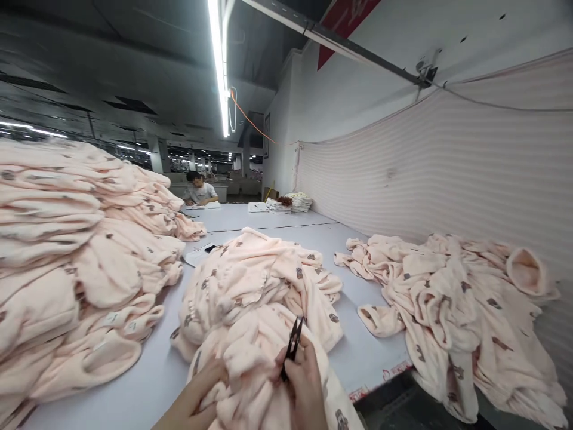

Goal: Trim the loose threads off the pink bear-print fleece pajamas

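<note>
Black thread snips [293, 347] point upward from my right hand [306, 376], whose fingers are closed round them. My left hand [202, 391] is closed on the fabric of a pale pink fleece garment [255, 334] with small brown printed figures; its fingertips are partly hidden in the folds. Both hands are low in the head view, at the near side of a bunched heap of this cloth. The right fingers also touch the fabric beside the snips.
A tall stack of similar pink garments [49, 239] fills the left of the white table [344, 340]. Another loose pile [447, 298] hangs over the edge at right. Folded cloth bundles [301, 202] lie at the far end. A person [203, 192] sits beyond. Striped sheeting [430, 161] covers the right wall.
</note>
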Motion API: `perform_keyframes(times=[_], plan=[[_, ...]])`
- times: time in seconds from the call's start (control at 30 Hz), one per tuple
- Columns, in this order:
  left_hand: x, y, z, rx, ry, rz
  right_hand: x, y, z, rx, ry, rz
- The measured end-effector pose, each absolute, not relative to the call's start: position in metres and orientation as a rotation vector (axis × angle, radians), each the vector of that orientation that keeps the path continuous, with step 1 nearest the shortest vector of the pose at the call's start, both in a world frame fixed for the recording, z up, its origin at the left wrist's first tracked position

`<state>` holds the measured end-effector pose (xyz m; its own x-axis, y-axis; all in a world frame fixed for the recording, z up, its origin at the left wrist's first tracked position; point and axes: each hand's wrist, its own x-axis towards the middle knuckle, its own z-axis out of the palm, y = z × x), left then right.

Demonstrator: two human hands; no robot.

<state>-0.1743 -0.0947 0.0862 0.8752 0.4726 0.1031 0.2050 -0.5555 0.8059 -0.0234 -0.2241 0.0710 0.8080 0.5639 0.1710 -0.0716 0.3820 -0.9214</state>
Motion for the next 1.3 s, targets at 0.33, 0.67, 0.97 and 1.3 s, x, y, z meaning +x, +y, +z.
perform_keyframes(times=[0.33, 0.67, 0.97, 1.3], plan=[[-0.179, -0.113, 0.171, 2.592, 0.765, 0.543, -0.026, -0.230, 0.096, -1.577, -0.823, 0.220], [-0.128, -0.129, 0.120, 2.435, 0.604, 1.047, -0.010, -0.250, 0.109, -2.018, -1.012, -0.100], [-0.125, -0.127, 0.105, 2.393, 0.375, 1.267, -0.009, -0.269, 0.138, -1.989, -1.436, -0.268], [-0.121, -0.131, 0.112, 2.459, 0.348, 1.181, -0.003, -0.265, 0.138, -2.025, -1.394, -0.275]])
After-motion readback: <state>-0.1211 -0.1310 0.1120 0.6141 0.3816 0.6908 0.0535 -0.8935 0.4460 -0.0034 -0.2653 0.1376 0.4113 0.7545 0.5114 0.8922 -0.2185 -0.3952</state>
